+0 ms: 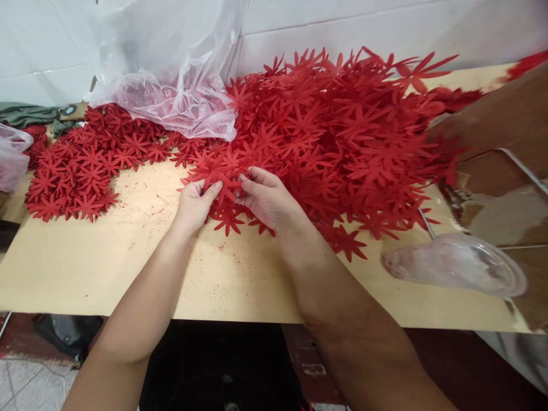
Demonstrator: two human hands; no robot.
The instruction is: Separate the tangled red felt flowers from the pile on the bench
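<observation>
Between my hands is a red flower-shaped cutout with long narrow petals. My left hand pinches its left side between thumb and fingers. On the other side, my right hand has its fingers closed at the cutout's right petals; the fingertips are partly hidden. Right behind and beside both hands rises a large loose heap of the same red cutouts. More cutouts lie at the left in a flatter, denser pile.
A clear plastic bag stands against the white tiled wall, over part of the cutouts. To the right, a transparent plastic cup lies on its side by a brown cardboard box. Red crumbs dot the pale tabletop.
</observation>
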